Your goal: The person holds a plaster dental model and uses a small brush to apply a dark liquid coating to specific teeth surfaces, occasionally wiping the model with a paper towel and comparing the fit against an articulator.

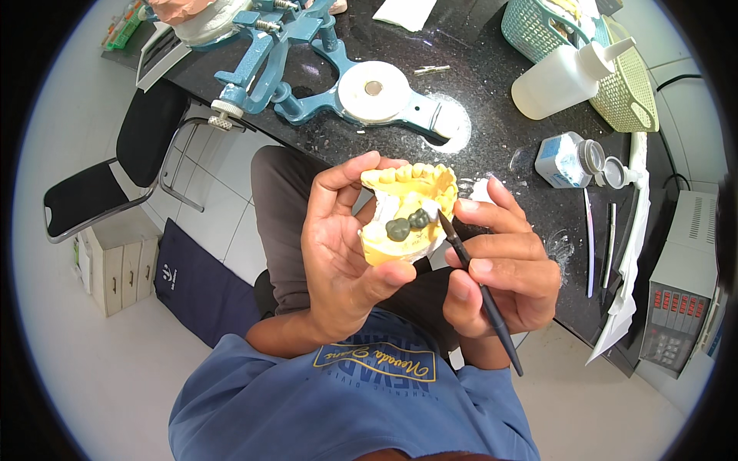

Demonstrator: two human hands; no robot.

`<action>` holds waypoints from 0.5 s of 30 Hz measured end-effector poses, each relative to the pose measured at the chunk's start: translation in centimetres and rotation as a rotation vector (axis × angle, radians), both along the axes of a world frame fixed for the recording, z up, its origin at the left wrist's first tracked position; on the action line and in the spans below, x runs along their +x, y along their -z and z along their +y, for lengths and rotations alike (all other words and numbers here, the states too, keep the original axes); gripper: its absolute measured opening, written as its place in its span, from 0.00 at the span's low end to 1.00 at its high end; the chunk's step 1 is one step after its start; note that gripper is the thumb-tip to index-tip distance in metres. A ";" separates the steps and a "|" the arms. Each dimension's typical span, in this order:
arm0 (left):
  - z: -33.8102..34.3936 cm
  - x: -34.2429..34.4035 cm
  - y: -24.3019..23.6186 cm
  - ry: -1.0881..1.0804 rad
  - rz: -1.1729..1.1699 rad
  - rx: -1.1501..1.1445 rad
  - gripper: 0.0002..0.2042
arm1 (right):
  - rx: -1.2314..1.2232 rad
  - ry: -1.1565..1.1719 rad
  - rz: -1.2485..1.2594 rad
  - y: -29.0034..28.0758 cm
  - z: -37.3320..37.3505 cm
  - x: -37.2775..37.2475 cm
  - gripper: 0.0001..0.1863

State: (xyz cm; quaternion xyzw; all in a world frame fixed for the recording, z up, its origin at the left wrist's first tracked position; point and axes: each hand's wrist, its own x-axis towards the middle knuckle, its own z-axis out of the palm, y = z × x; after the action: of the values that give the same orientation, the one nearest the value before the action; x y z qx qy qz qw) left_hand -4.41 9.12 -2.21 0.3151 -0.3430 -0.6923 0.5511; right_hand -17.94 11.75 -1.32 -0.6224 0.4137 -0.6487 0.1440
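My left hand (338, 238) is closed around a yellow plaster dental model (384, 250), thumb at its near edge and fingers behind. A row of moulded teeth runs along the model's far side. Two dark green, tooth-shaped wax pieces (398, 229) sit on it, with a whitish tooth just to their right. My right hand (507, 269) grips a slim black brush (490, 306) like a pen. The brush's pointed tip is at the model's right side, near the whitish tooth; whether it touches cannot be made out.
A blue dental articulator (307, 104) stands on the black worktop beyond my hands. To the right are a squeeze bottle (553, 81), an opened small jar (567, 160), plastic baskets (634, 92), thin tools (590, 242) and a grey device (680, 284). A black chair (154, 131) is at left.
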 end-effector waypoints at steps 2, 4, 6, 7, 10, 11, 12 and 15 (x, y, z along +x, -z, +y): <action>0.0 -0.1 -0.1 -0.003 -0.005 0.001 0.50 | 0.004 0.007 0.063 -0.1 0.0 -0.2 0.16; 0.1 -0.1 -0.2 -0.012 -0.008 0.001 0.51 | 0.002 0.008 0.056 -0.1 0.0 -0.1 0.16; 0.0 -0.1 -0.2 -0.013 -0.009 0.000 0.51 | 0.000 0.009 0.049 -0.1 0.1 -0.1 0.16; 0.0 -0.1 -0.3 -0.015 -0.011 -0.002 0.51 | 0.003 0.016 0.045 -0.1 0.2 0.0 0.16; 0.0 -0.2 -0.2 -0.025 -0.012 -0.008 0.51 | 0.012 0.023 0.053 -0.2 0.2 0.0 0.16; 0.0 -0.2 -0.2 -0.025 -0.012 -0.008 0.51 | 0.016 0.024 0.063 -0.2 0.2 0.1 0.16; 0.0 -0.2 -0.2 -0.030 -0.013 -0.011 0.51 | 0.016 0.024 0.063 -0.2 0.2 0.1 0.16; 0.0 -0.2 -0.3 -0.034 -0.015 -0.014 0.51 | 0.016 0.024 0.067 -0.3 0.1 0.0 0.16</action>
State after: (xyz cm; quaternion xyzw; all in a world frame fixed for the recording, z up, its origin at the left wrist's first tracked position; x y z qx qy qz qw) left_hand -4.62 9.13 -1.95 0.3219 -0.3466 -0.6781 0.5625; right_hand -17.91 11.88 -1.06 -0.6376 0.4306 -0.6260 0.1272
